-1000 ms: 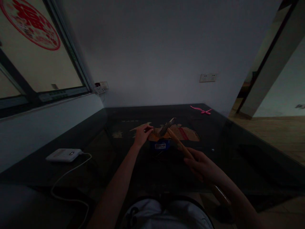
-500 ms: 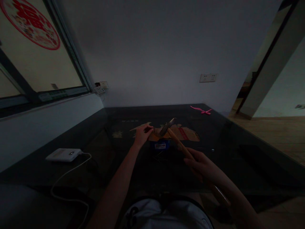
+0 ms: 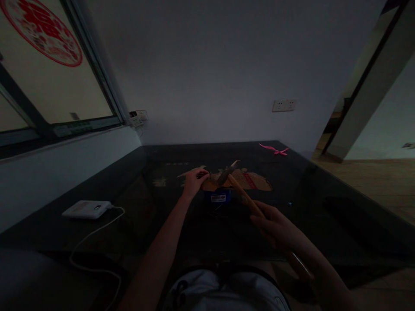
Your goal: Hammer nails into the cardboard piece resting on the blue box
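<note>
My right hand is wrapped round the wooden handle of a hammer. The hammer's dark metal head is over a piece of brown printed cardboard, close to its left part. Under the cardboard stands a blue box or tin with a small white label. My left hand is at the cardboard's left side, thumb and fingers pinched together. Something thin and dark seems to be between those fingertips, too small and dim to name.
All this rests on a dark glossy table. A white power bank with a white cable lies at the left. A pink ribbon lies at the far right, and a dark flat object at the right edge. A wall is behind.
Almost nothing differs. The hammer and both hands keep nearly the same place, and the view has shifted very slightly.
</note>
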`<state>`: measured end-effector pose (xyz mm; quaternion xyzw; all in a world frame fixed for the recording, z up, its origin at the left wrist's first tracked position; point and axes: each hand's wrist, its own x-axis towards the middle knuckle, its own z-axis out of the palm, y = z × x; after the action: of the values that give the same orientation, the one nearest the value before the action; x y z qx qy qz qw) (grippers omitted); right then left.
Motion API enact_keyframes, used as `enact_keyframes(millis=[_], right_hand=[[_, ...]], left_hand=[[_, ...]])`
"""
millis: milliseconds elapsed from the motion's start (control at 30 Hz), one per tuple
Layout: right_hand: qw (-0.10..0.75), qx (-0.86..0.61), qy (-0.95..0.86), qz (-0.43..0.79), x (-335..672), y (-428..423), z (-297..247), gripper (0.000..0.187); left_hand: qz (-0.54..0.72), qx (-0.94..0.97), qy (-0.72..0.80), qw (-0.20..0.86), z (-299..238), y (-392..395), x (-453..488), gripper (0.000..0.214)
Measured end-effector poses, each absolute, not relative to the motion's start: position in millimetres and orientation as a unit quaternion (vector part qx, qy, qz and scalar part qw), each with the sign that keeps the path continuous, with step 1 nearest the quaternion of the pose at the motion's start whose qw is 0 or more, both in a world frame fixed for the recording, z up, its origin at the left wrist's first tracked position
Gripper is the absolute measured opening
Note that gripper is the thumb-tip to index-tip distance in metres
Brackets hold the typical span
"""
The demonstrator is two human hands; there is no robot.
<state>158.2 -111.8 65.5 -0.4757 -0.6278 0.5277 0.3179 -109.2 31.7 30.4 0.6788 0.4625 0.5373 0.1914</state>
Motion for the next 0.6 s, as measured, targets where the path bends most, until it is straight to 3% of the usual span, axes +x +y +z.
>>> enact_keyframes(millis=[600], right_hand=[[0.318, -0.485, -0.618, 0.53, 158.3, -111.1, 62.6, 0.052]], left_hand=[[0.496, 0.714, 0.466, 0.166, 28.2, 41.6, -117.1, 0.013]])
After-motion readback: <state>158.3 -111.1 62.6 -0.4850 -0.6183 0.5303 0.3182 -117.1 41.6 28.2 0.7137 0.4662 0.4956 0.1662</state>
